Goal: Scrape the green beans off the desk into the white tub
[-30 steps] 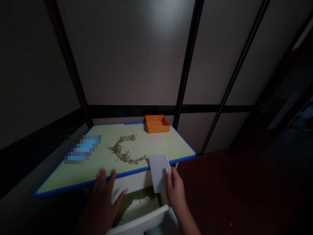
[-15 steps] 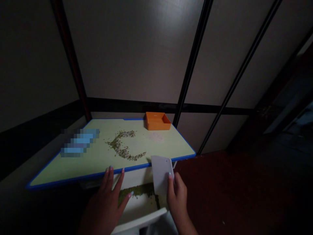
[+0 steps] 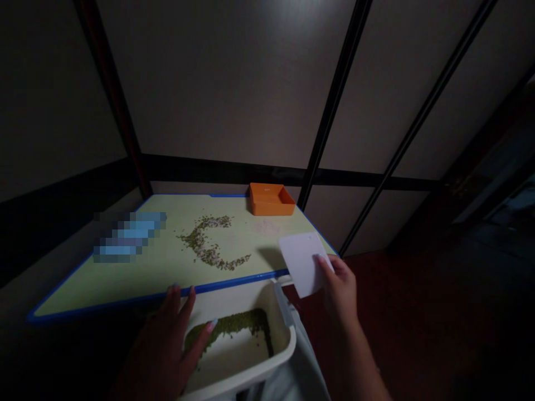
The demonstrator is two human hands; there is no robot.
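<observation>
As the right hand (image 3: 340, 284) now grips the white card (image 3: 301, 262) above the right front corner of the table (image 3: 125, 284), no longer overlapping the bin (image 3: 251, 374) below the near edge, the bin's mouth appears accessible. Loose granules (image 3: 203, 250) remain central on the table. The left hand (image 3: 161, 337), fingers spread, meets that edge.

Seemingly a home — panelled wall (image 3: 234, 100), reddish floor (image 3: 384, 312)

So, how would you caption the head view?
Right hand holds a flat white rectangular card near a blue-edged, yellowish table scattered with small greenish grains.
</observation>
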